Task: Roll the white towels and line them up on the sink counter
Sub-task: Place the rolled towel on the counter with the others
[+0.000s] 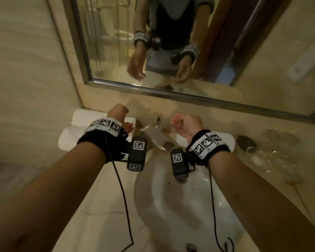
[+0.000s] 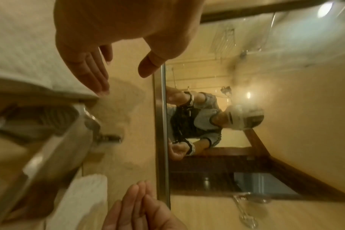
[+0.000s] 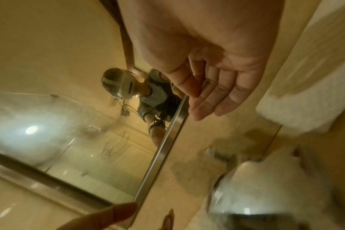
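- Two rolled white towels (image 1: 75, 128) lie side by side on the table (image 1: 102, 195) at far left, in the corner by the wall, left of the tap (image 1: 154, 137). The nearer roll is partly hidden by the left wrist strap.
- A third white towel (image 1: 225, 138) lies right of the tap, behind the right wrist; its shape is mostly hidden.
- Left hand (image 1: 117, 113): raised above the left-hand rolls, holding nothing. In the left wrist view the fingers (image 2: 93, 73) are nearly straight and close together, thumb spread apart from them; no contact with the towel is visible.
- Right hand (image 1: 186, 124): raised over the back edge of the sink (image 1: 164, 193), palm turned inward toward the left hand, fingers loosely extended, holding nothing.
- Both forearms reach forward roughly parallel, wrists level with each other, hands well apart with the tap between them.
- Mirror (image 1: 171, 51) behind the table shows both hands with relaxed, empty fingers.
- Clear glasses (image 1: 267, 157) stand on the table at far right; blurred, count uncertain.
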Demonstrator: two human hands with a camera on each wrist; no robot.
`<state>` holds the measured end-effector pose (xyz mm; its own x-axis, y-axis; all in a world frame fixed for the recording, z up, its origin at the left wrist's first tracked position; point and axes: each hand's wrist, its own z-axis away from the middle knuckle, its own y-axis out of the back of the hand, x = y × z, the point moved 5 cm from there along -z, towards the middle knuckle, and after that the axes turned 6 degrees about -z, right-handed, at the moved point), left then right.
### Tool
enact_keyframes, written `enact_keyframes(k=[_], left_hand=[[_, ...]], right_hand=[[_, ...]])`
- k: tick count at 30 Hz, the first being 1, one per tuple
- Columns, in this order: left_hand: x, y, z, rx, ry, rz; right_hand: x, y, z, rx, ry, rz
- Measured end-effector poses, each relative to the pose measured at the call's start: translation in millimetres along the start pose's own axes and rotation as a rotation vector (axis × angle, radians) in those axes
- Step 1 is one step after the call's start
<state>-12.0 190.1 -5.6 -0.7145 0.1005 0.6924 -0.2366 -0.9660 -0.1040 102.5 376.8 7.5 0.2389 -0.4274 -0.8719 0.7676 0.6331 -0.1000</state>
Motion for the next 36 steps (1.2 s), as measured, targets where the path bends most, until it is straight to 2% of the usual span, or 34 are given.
enact_keyframes(k=[2,7,11,14,15,17,19,21,25,30,33,36], left_hand=[[-5.0,-37.5,5.0,-0.041,-0.003,0.007],[-28.3,-134.0,10.4,-0.090,0.012,-0.139],[-52.6,-187.6,8.3,-0.100,0.024,-0.310],[-68.6,-204.5,-18.8,-0.041,-0.021,-0.472],[-78.0,-209.1,-38.7,-0.033,-0.003,-0.496],[-86.8,-218.2,-78.0,0.044,-0.075,-0.623],[-88.9,-229.2,-65.5,-0.001,0.001,-0.488],[-90.8,-239.9,-60.1,0.022,0.085,-0.413],[-101.9,-249.6,-83.1,-0.044,0.131,-0.326],[-97.9,-250.4,-96.5,0.003,0.110,-0.347],[-95.5,-254.2,-102.4,0.007,0.081,-0.373],[-95.1,-252.8,-101.6,0.030,0.064,-0.386]], right_hand=[[-5.1,37.0,-6.5,0.020,-0.004,-0.032],[-12.8,131.2,-26.1,0.104,-0.057,-0.048],[-10.1,192.1,-50.1,0.144,-0.199,-0.023],[-1.1,218.6,-71.0,0.143,-0.329,-0.051],[2.7,222.7,-75.6,0.133,-0.374,-0.056],[11.1,227.1,-86.4,0.125,-0.450,-0.079],[18.3,227.0,-94.7,0.139,-0.477,-0.100],[22.2,227.0,-103.7,0.166,-0.485,-0.124],[23.1,226.4,-120.3,0.193,-0.497,-0.161],[24.2,216.9,-135.3,0.169,-0.514,-0.175],[28.7,216.2,-145.3,0.167,-0.447,-0.021],[57.1,237.4,-188.2,0.231,-0.333,0.115]])
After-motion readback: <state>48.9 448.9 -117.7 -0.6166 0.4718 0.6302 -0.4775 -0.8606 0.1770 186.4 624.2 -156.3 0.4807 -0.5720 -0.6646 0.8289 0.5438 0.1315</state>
